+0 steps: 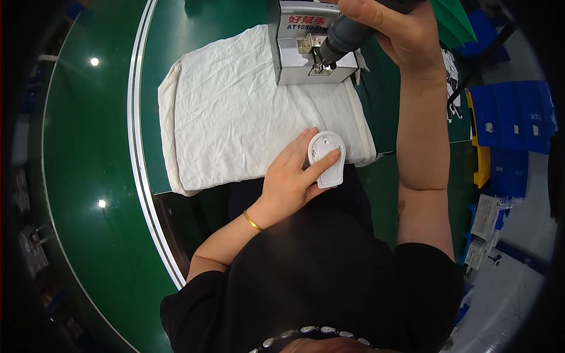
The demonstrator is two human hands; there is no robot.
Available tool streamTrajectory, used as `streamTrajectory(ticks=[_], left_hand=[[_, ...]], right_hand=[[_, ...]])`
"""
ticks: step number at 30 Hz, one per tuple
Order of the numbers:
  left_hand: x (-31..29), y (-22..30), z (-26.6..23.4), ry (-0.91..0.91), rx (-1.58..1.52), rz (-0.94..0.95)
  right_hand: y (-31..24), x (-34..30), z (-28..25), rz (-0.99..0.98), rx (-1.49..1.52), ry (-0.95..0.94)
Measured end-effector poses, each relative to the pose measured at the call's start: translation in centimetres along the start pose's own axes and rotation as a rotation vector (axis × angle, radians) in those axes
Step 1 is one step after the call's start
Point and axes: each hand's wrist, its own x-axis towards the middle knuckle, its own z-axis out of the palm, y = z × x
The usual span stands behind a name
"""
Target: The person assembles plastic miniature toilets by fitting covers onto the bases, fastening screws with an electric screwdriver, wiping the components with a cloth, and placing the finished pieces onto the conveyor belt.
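Observation:
A white plastic housing [327,167], rounded at its far end and squarer toward me, is gripped in my left hand [286,179] at the near edge of a white cloth. My thumb presses on its upper face, where small recesses show, and the fingers wrap its far left side. Farther away, my right hand [406,32] is closed around a dark electric screwdriver [353,30]. The screwdriver points down and left, its tip at the metal pick-up slot of a grey screw feeder [291,53]. Whether a screw sits on the tip is too small to tell.
The white cloth [235,112] lies wrinkled over the green table, under the feeder's front. Blue parts bins [512,115] stand at the far right beside a yellow edge [481,159]. A green tray [453,23] is behind my right hand. A pale rail [136,117] borders the left side.

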Motion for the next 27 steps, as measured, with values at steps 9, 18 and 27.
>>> streamTrajectory(ticks=[9,18,27], left_hand=[[-0.6,-0.2,0.6,0.019,-0.021,-0.021],[-0.5,0.1,0.0,0.008,-0.066,-0.045],[-0.8,-0.5,-0.1,-0.009,-0.095,-0.052]], right_hand=[[1.4,0.5,0.3,-0.041,0.17,-0.072],[-2.6,-7.4,1.3,-0.079,-0.026,-0.056],[-4.0,-11.1,4.4,0.0,-0.346,0.022]])
